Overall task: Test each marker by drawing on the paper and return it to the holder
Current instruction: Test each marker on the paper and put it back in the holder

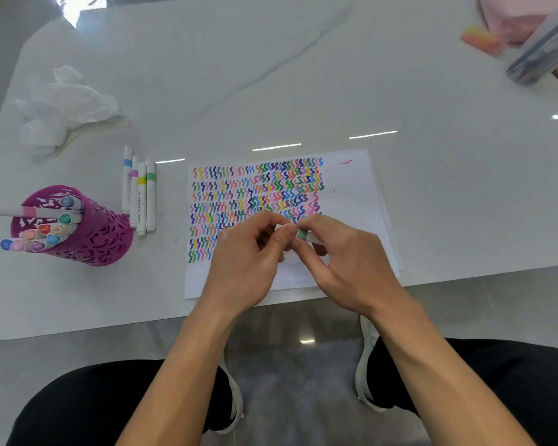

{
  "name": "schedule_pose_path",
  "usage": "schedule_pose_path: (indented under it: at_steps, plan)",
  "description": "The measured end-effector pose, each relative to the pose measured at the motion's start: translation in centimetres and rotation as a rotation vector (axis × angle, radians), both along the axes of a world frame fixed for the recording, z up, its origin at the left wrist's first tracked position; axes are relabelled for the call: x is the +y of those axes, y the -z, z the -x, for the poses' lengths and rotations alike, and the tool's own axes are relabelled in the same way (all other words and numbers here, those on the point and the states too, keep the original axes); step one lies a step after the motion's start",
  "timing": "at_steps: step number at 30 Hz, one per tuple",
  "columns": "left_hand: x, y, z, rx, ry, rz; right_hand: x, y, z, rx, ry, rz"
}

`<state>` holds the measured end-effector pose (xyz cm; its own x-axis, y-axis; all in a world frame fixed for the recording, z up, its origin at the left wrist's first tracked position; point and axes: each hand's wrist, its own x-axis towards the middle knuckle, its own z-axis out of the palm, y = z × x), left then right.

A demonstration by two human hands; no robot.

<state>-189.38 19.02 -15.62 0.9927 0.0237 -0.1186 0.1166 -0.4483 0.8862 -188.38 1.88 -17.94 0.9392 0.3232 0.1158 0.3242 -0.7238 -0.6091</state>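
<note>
Left hand (248, 252) pinches the cap end of the marker (303, 234), right hand (345, 259) grips its barrel, paper (351, 194) beneath both. I judge it light, stiff and slick, so I'd hold close to the seam.

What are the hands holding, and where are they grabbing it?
A green-banded marker. The left hand pinches one end; the right hand grips the barrel just past the green band.

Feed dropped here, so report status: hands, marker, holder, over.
Hands: left hand and right hand pinch one green-banded marker over the paper. At left, holder stocked with markers. Between paper and holder, four loose markers.
</note>
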Motion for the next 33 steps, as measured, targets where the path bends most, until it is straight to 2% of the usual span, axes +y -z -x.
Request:
schedule_pose_path:
  at_steps: [17, 20, 23, 27, 31, 33]
  plan:
    - [-0.5, 0.6, 0.2, 0.043, -0.105, 0.060, 0.1, 0.2, 0.5, 0.001, 0.031, 0.043]
    - [-0.4, 0.5, 0.1, 0.037, -0.118, 0.067, 0.0, -0.2, 0.5, 0.049, 0.050, 0.037]
    - [-0.5, 0.2, 0.2, 0.026, -0.155, 0.102, -0.2, -0.8, 0.3, 0.189, 0.069, 0.000]
    - [-0.3, 0.5, -0.1, -0.013, -0.223, 0.057, -1.7, -0.9, -0.3, 0.356, 0.178, -0.254]
    - [-0.1, 0.8, -0.1, -0.038, -0.217, -0.086, -2.4, -1.4, -1.1, 0.333, 0.286, -0.553]
    - [-0.2, 0.9, -0.1, -0.042, -0.199, -0.155, -2.5, -1.8, -1.4, 0.401, 0.320, -0.746]
